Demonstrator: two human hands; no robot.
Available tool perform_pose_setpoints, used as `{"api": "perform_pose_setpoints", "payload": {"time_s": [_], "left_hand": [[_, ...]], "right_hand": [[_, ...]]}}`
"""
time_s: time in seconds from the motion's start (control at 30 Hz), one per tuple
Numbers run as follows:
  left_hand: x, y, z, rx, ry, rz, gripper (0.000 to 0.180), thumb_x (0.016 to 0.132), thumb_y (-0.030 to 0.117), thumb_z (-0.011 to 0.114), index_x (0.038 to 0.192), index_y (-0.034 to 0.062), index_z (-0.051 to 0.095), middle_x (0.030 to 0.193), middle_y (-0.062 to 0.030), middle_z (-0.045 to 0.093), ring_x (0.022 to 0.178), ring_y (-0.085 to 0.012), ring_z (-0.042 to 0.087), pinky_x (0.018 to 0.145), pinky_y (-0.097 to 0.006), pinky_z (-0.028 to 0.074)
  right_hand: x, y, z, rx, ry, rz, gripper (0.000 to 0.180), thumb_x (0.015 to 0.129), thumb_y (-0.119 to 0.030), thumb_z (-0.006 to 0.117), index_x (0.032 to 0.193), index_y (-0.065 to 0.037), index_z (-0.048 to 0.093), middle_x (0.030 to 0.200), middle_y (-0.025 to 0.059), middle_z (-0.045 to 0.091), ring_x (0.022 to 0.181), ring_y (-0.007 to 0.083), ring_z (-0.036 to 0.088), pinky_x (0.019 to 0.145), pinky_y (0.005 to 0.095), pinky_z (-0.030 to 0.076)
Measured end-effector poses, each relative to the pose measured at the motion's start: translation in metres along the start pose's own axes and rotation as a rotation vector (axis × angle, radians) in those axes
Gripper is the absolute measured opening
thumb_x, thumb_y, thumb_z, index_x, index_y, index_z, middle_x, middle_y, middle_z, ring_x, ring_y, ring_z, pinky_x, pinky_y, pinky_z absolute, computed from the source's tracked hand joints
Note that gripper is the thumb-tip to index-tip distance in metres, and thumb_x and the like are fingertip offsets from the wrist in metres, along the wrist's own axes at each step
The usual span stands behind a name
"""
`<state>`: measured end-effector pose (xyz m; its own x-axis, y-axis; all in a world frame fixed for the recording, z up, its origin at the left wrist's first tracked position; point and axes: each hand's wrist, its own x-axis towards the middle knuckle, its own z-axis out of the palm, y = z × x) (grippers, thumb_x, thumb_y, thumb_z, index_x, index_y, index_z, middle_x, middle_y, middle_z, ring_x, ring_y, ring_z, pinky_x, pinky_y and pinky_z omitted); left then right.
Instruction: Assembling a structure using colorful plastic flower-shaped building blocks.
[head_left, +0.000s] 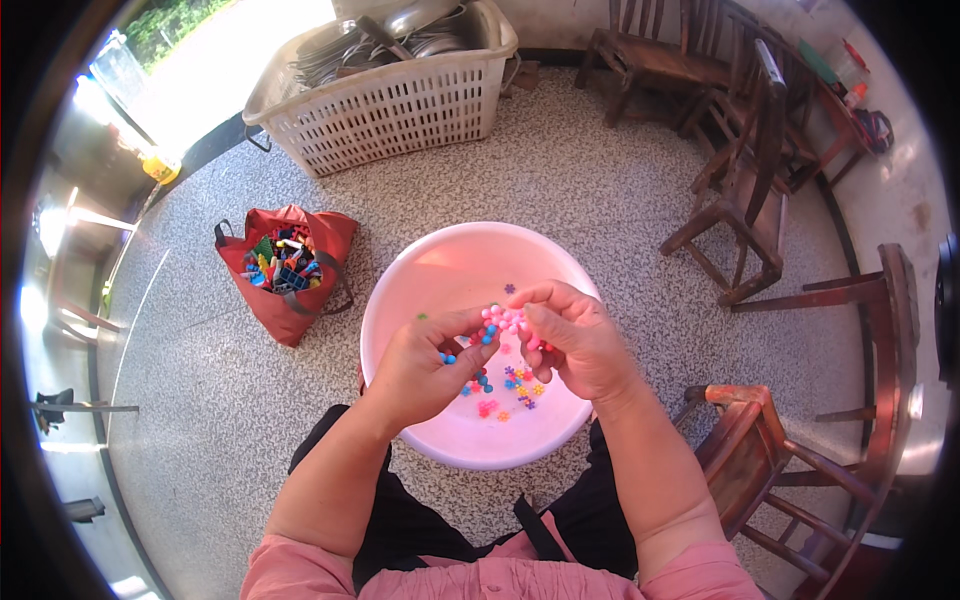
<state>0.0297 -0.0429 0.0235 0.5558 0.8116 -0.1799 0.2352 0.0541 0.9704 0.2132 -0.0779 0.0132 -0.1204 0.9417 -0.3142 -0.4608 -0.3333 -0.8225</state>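
Note:
Above a pink plastic basin (420, 290), my two hands meet over small flower-shaped plastic beads. My left hand (425, 365) is closed, pinching a blue and pink bead chain (490, 334) between thumb and forefinger. My right hand (580, 340) is closed too, its thumb and fingers on the pink beads (512, 322) at the chain's other side. A few blue beads (448, 358) stick out by the left palm. Loose beads (522, 385) in yellow, purple, red and blue lie on the basin floor below. My fingers hide part of the chain.
A red bag (330, 240) full of colourful plastic pieces stands on the speckled floor (250, 400) to the left. At the back is a white slatted basket (400, 115) with metal pans. Wooden chairs (735, 225) line the right side; one wooden chair (745, 440) stands near my right elbow.

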Motion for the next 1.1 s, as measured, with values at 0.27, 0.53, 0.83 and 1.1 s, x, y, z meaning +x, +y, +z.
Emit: {"api": "perform_pose_setpoints", "payload": {"time_s": [0.27, 0.53, 0.83, 1.1], "left_hand": [[0.001, -0.008, 0.003, 0.233, 0.073, 0.116, 0.025, 0.078, 0.005, 0.063, 0.103, 0.001, 0.061, 0.079, -0.0075, 0.064, 0.059, -0.0099, 0.059, 0.054, -0.024, 0.048], [0.001, -0.009, -0.002, -0.006, -0.094, 0.096, 0.026, 0.079, 0.005, 0.062, 0.104, 0.0025, 0.062, 0.078, -0.0046, 0.063, 0.059, -0.0065, 0.056, 0.054, -0.022, 0.047], [0.001, 0.0, -0.005, -0.102, -0.164, -0.012, 0.025, 0.081, 0.008, 0.062, 0.104, -0.0003, 0.061, 0.083, -0.0061, 0.063, 0.069, -0.009, 0.059, 0.059, -0.024, 0.049], [0.002, -0.002, -0.005, 0.065, -0.177, -0.041, 0.021, 0.078, 0.012, 0.065, 0.095, 0.0009, 0.065, 0.076, -0.0048, 0.063, 0.055, -0.0087, 0.056, 0.052, -0.022, 0.045]], "right_hand": [[0.0, 0.0, -0.002, -0.052, -0.059, 0.01, 0.019, 0.083, -0.008, 0.055, 0.097, 0.005, 0.059, 0.073, 0.0049, 0.058, 0.053, 0.0057, 0.049, 0.042, 0.0177, 0.037], [0.002, 0.002, -0.009, 0.339, -0.194, 0.204, 0.02, 0.082, -0.002, 0.052, 0.1, 0.007, 0.058, 0.075, 0.0063, 0.058, 0.053, 0.0049, 0.048, 0.041, 0.0157, 0.035], [0.002, 0.004, -0.01, 0.227, -0.124, -0.016, 0.025, 0.084, -0.013, 0.058, 0.105, 0.0, 0.057, 0.07, 0.0044, 0.057, 0.054, 0.0071, 0.051, 0.043, 0.0199, 0.038], [0.0, 0.007, 0.004, -0.375, -0.122, -0.146, 0.021, 0.082, -0.016, 0.063, 0.096, -0.001, 0.062, 0.067, 0.0007, 0.058, 0.054, 0.0038, 0.048, 0.047, 0.0183, 0.039]]}}
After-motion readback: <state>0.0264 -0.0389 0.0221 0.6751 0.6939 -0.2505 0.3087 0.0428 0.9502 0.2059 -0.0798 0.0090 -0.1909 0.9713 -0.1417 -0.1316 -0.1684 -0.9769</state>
